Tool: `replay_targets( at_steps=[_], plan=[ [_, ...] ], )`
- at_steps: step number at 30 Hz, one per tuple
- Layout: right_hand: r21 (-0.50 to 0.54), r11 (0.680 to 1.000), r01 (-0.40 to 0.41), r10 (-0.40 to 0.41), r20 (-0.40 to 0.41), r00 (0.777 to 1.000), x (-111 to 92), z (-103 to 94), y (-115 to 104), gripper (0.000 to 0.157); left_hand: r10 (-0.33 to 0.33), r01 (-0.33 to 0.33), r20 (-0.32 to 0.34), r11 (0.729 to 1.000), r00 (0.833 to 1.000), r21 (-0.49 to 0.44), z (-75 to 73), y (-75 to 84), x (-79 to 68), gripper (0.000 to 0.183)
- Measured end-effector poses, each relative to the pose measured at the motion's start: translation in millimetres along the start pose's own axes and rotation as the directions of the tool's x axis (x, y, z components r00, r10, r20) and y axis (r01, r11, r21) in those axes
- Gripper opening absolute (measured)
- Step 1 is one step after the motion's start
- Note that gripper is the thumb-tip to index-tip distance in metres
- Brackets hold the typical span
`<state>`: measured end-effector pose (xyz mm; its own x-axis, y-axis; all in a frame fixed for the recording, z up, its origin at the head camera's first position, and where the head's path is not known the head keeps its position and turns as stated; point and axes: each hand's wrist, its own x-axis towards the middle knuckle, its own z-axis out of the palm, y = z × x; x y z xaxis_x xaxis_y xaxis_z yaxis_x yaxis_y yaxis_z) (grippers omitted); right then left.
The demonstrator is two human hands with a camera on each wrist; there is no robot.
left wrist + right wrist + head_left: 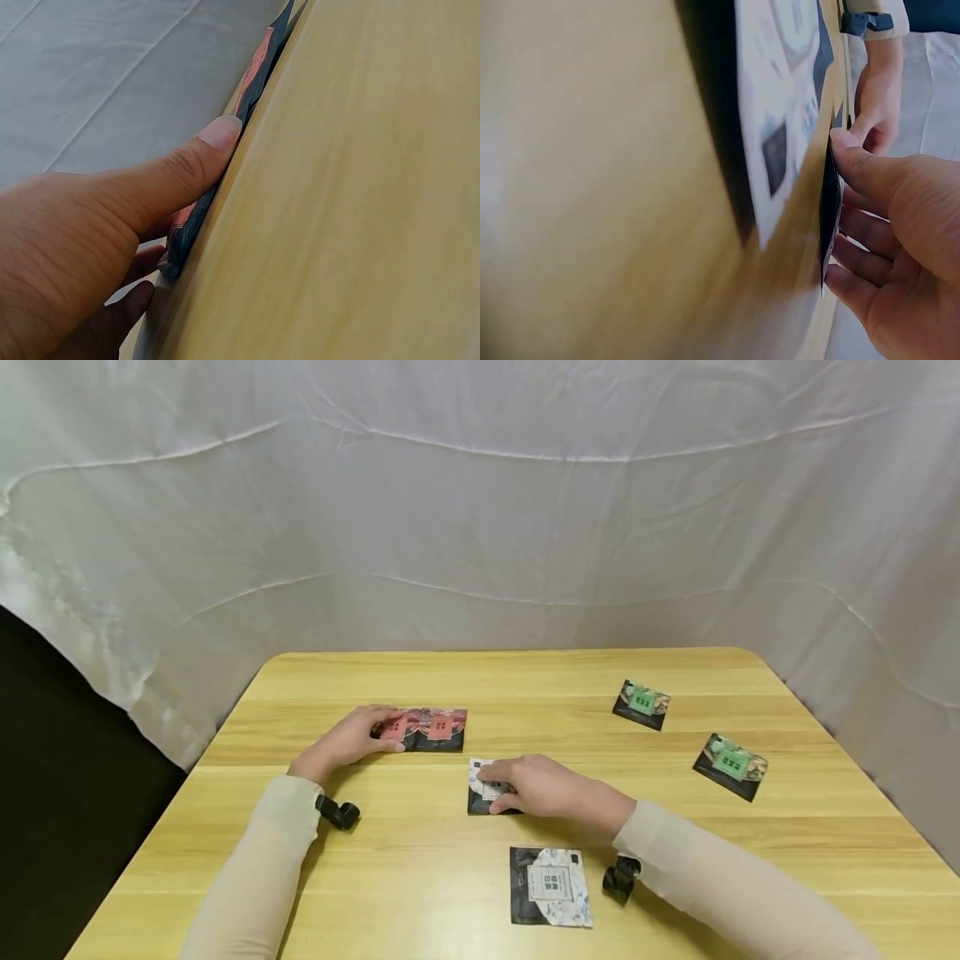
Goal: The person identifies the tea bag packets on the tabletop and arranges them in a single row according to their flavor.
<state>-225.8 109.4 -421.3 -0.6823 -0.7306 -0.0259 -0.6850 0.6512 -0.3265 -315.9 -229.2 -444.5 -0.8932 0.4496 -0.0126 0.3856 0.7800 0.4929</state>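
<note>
Across the yellowish wood-grain table I've got both arms out, and each hand is on a packet. Over on the left, my left hand grips the left red packet, thumb along the edge facing me and the other fingers round the far side. Right up against it sits the right red packet, so the pair makes a little row, black strips toward me. Near the middle, my right hand pinches the upper white packet, thumb at the near edge and fingers bent over toward the far one; can't tell if it's flat on the wood or raised a touch. That packet is just right of the reds and a bit closer to me. Closer again lies the lower white packet, turned so its label reads sideways, black strip on the left. Off to the right, toward the back, the far green packet and the near green packet lie askew, near each other but not touching. A small black camera sits at my left cuff, a second camera at my right. Behind it all hangs a wrinkly whitish curtain.
</note>
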Motion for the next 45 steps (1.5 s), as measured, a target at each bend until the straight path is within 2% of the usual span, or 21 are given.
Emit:
replay_targets(
  at_steps=[8,22,28,37,45],
  plan=[
    [0.051,0.997,-0.055,0.054,0.019,0.998,2,-8.4,7,0.053,0.017,-0.017,-0.008,1.0,1.0,0.01,-3.7,1.9,4.1,0.078],
    [0.084,0.993,-0.082,0.079,0.035,0.996,7,-15.9,25,0.053,0.037,-0.037,-0.011,0.999,0.999,0.012,-6.8,6.5,5.9,0.073],
    [0.091,0.991,-0.094,0.091,0.033,0.995,11,-15.5,28,0.055,0.028,-0.028,-0.006,1.0,1.0,0.01,-6.3,4.1,4.9,0.076],
    [0.108,0.986,-0.129,0.127,0.022,0.992,19,-14.8,33,0.047,0.027,-0.027,-0.017,1.0,1.0,0.005,-5.2,2.3,0.7,0.076],
    [0.134,0.976,-0.17,0.17,0.015,0.985,24,-10.8,38,0.051,0.011,-0.011,0.0,1.0,1.0,0.004,-0.3,-0.3,0.6,0.076]
  ],
)
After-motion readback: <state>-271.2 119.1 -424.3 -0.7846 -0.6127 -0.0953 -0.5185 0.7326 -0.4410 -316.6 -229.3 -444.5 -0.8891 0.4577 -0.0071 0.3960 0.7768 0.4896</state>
